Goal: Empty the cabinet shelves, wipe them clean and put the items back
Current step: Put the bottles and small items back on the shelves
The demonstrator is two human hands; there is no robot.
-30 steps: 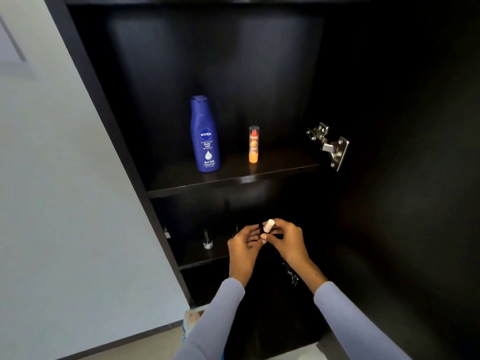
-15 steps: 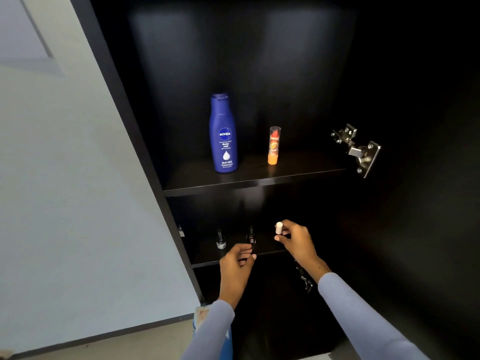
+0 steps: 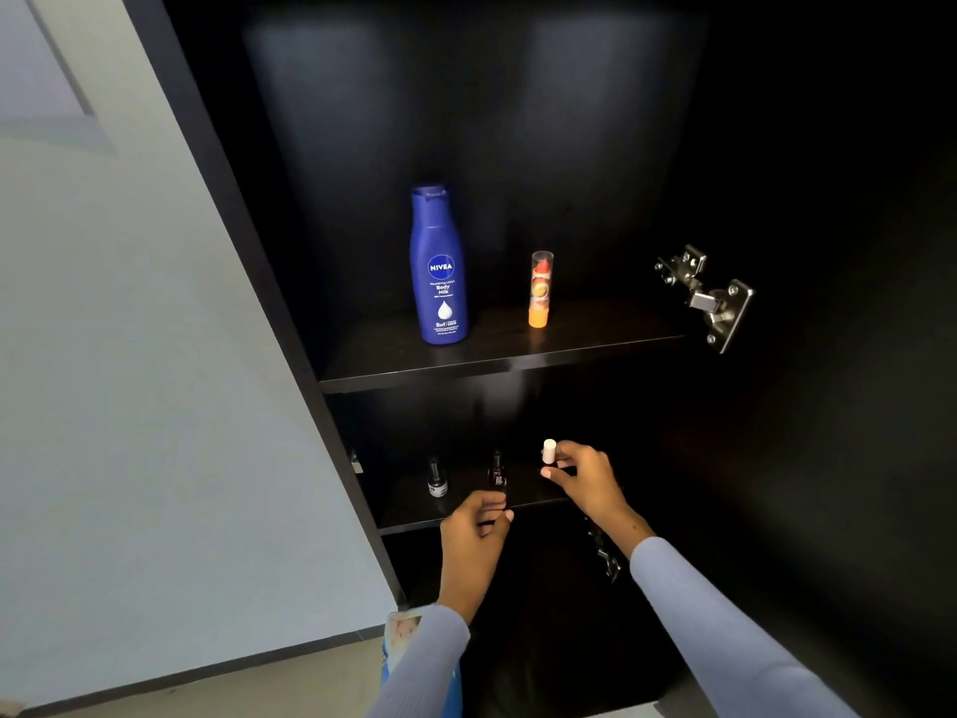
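R hand pinches small white-capped bottle upright over lower shelf, right of 2 dark polish bottles. L hand at shelf front edge, fingers loosely curled, holding nothing visible. Blue lotion bottle & orange tube on upper shelf.

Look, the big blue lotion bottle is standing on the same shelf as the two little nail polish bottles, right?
Not quite. The head view shows the blue lotion bottle standing on the upper shelf, beside the orange tube. The two little nail polish bottles stand on the lower shelf, one level down.
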